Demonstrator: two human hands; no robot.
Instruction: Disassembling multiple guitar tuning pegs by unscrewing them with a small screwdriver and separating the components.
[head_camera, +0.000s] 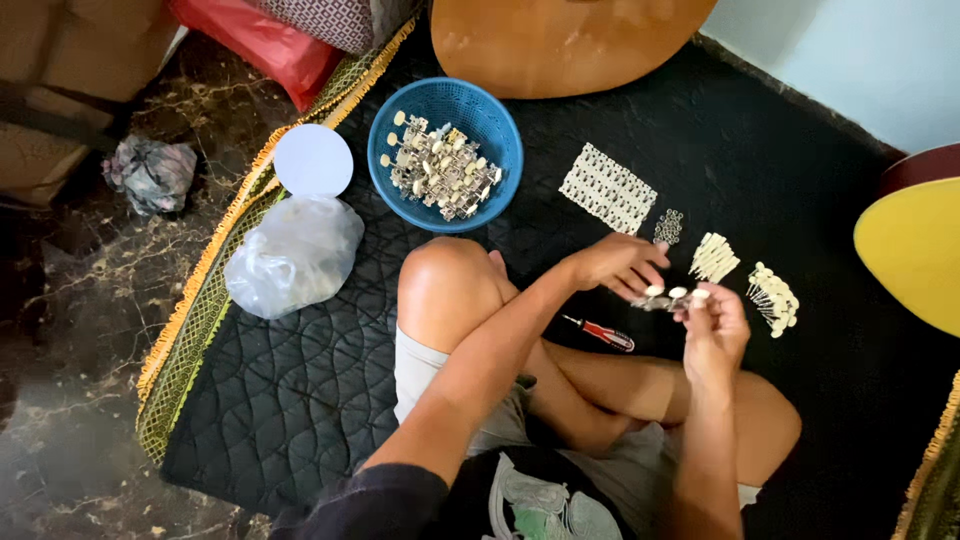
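Both hands were together on a strip of metal tuners with cream knobs (668, 296), left hand (618, 264) pinching one end and right hand (716, 325) closed on the other, over the black quilted mat (300, 400). The strip was well right of the blue basket (446, 155) full of similar tuners. A red-handled screwdriver (600, 334) lay on the mat below and right of the basket, and a clear plastic bag (292, 255) sat to its lower left.
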